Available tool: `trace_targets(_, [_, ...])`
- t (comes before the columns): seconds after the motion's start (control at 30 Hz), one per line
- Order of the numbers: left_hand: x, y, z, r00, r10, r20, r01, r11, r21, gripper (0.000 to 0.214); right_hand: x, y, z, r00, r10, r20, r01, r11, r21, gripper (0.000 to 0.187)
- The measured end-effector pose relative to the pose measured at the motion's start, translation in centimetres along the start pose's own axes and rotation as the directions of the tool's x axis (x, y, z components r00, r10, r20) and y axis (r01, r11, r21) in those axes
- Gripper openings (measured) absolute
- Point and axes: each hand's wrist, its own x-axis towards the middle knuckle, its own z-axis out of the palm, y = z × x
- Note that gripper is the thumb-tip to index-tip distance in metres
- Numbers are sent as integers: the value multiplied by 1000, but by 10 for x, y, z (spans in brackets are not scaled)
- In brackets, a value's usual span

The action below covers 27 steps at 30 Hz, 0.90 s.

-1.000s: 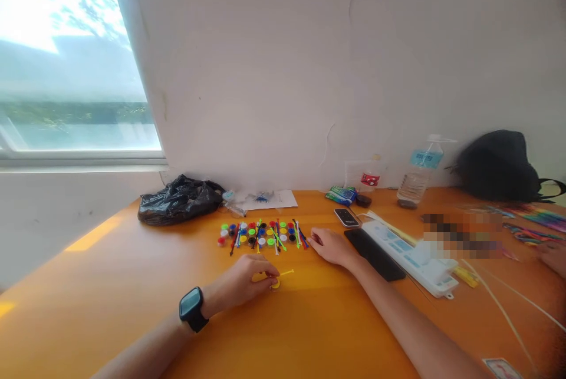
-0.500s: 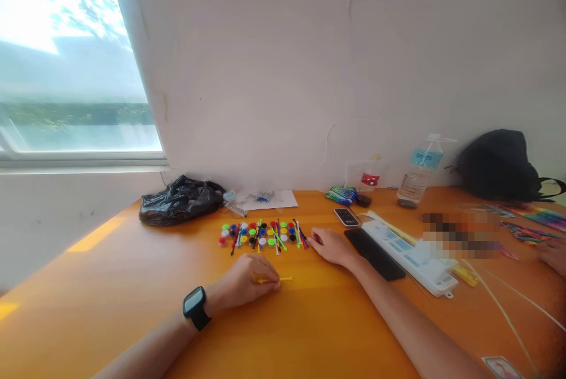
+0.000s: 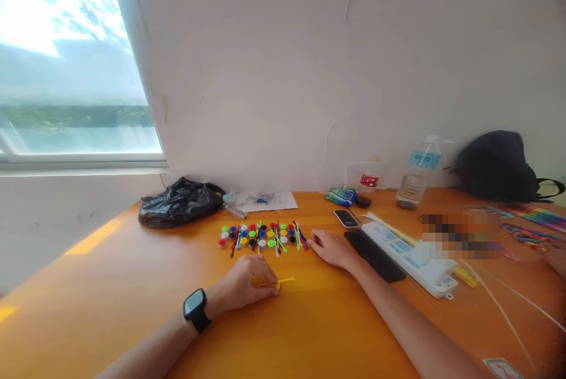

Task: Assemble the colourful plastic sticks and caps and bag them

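Observation:
My left hand [image 3: 247,279], with a black watch [image 3: 194,305] at its wrist, pinches a thin yellow plastic stick [image 3: 287,279] just above the table. A small yellow round part [image 3: 277,286] shows at the fingertips; whether it is joined to the stick I cannot tell. My right hand [image 3: 329,247] rests on the table, holding nothing visible, its fingers loosely bent and slightly apart. Left of it lie several coloured round caps [image 3: 262,243] in rows, with thin coloured sticks [image 3: 300,235] laid across and among them.
Right of my right forearm are a dark phone [image 3: 375,255], a white power strip [image 3: 411,261] and cables. A small black-faced device [image 3: 346,218], a bottle [image 3: 413,178] and a black backpack [image 3: 495,167] stand behind. A black plastic bag [image 3: 181,202] lies back left. Another person's hand [image 3: 556,260] shows at the right edge.
The yellow stick has tilted slightly, its free end a little further right, and the left fingers have shifted around it. My right hand stays in place.

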Motion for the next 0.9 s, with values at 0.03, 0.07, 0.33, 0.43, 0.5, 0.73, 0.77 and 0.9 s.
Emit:
trace_targets(0.03, [0,0,0,1000,14,6,-14,1000,3,27,0,0,0,1000,-3,-2,3,1000,-1,27])
trace_targets(0.07, [0,0,0,1000,28,12,-28,1000,4,27,0,0,1,1000,-6,-4,6,1000,-1,26])
trace_targets(0.33, [2,-5,2,997,-77,22,80,984,-161,26,1,2,4,1000,-12,-14,11,1000,-9,26])
trace_targets(0.43, [1,-8,6,992,-124,27,127,965,-229,25,2,3,5,1000,-15,-14,15,1000,-11,27])
trace_targets(0.5, [1,-9,8,988,-154,27,156,959,-237,25,3,4,6,1000,-16,-14,16,1000,-7,26])
trace_targets(0.73, [2,-7,7,989,-143,42,148,976,-159,25,4,5,10,1000,4,-28,-4,1000,-4,27])
trace_targets(0.77, [2,-8,7,990,-132,53,139,976,-170,26,4,6,10,999,7,-31,-7,1000,-5,27])
trace_targets(0.9, [2,-11,7,994,-97,58,108,965,-238,33,4,7,12,999,6,-49,-6,1000,0,26])
